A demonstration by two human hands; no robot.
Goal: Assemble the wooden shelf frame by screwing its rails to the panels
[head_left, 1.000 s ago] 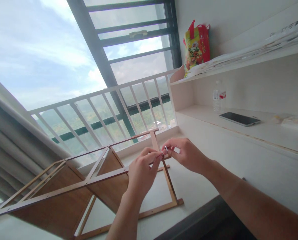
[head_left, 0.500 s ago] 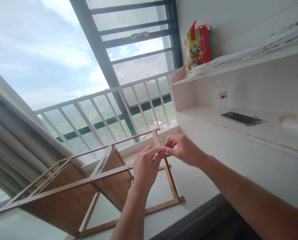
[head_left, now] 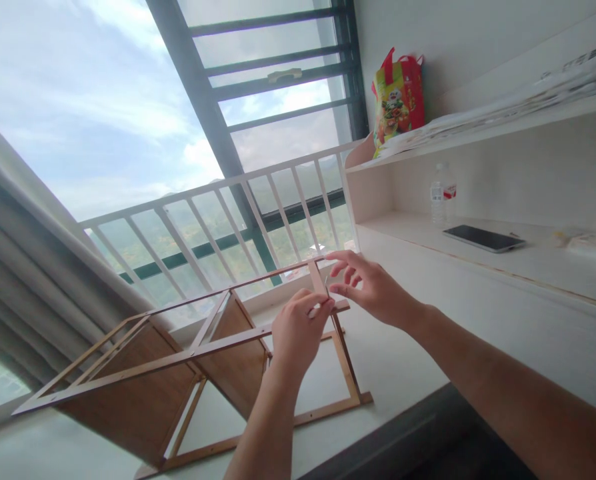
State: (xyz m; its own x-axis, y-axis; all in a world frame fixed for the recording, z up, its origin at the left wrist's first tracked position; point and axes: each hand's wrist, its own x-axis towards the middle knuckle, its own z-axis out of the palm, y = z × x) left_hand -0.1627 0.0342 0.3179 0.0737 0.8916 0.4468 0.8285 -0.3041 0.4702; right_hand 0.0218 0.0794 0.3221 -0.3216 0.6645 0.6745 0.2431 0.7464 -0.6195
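A brown wooden shelf frame (head_left: 228, 343) lies on its side on the floor, its panels and rails slanting away to the left. My left hand (head_left: 301, 327) is over the frame's near rail by its right end, thumb and fingers pinched together. From that pinch a thin silver metal rod, which looks like a hex key (head_left: 327, 285), sticks up. My right hand (head_left: 365, 287) hovers just right of the rod with its fingers apart and nothing in them. Whatever the rod's lower end meets is hidden behind my left fingertips.
On the right, a white shelf unit (head_left: 418, 263) holds a phone (head_left: 484, 238), a clear bottle (head_left: 442, 193) and a red-green bag (head_left: 399, 97). Behind the frame stand a white railing (head_left: 213, 193) and a window. A grey curtain (head_left: 53, 287) hangs at the left.
My right hand has opened its pinch and drawn slightly up and away, uncovering the thin metal rod. My left hand stays at the rail end. The view has shifted slightly.
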